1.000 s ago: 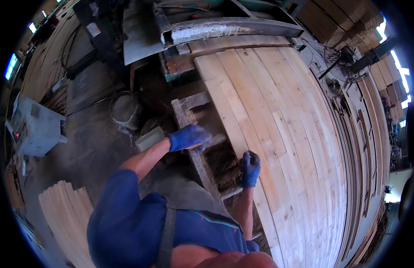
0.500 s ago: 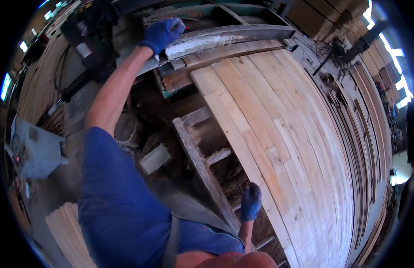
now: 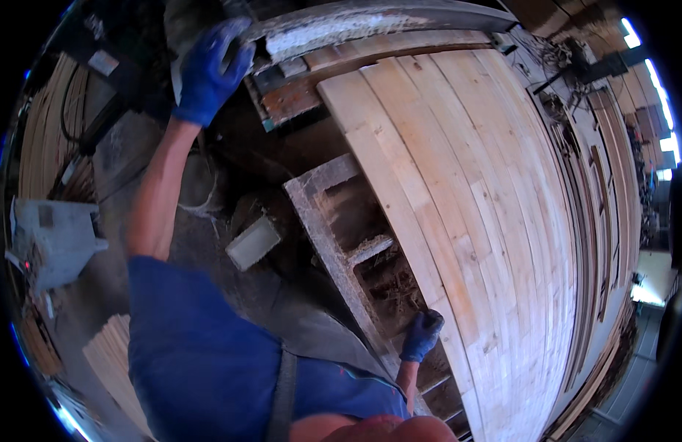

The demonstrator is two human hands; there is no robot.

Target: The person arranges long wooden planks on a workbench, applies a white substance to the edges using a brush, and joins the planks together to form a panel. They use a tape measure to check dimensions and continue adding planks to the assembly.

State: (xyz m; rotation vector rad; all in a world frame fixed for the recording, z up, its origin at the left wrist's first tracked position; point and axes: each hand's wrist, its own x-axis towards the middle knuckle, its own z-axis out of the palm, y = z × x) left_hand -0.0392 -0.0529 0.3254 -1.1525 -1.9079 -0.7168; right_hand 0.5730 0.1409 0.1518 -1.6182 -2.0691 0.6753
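My left hand [image 3: 208, 70], in a blue glove, reaches far up and rests on the end of a long grey metal beam [image 3: 370, 22] coated with pale dust. My right hand [image 3: 422, 333], also blue-gloved, is low down, gripping the near edge of a wide stack of pale wooden planks [image 3: 459, 169] that lies side by side on the machine bed. Between the hands runs a dusty grey frame [image 3: 334, 236] with sawdust in its gaps.
A small grey block [image 3: 252, 243] lies on the dark floor by the frame. A grey machine housing [image 3: 50, 239] stands at the left. More thin boards [image 3: 113, 361] are stacked at lower left, and dark timber lines the right side.
My left arm has swung up from the frame beside the planks to the metal beam at the top. My right hand has stayed on the plank edge, and the view has moved closer.
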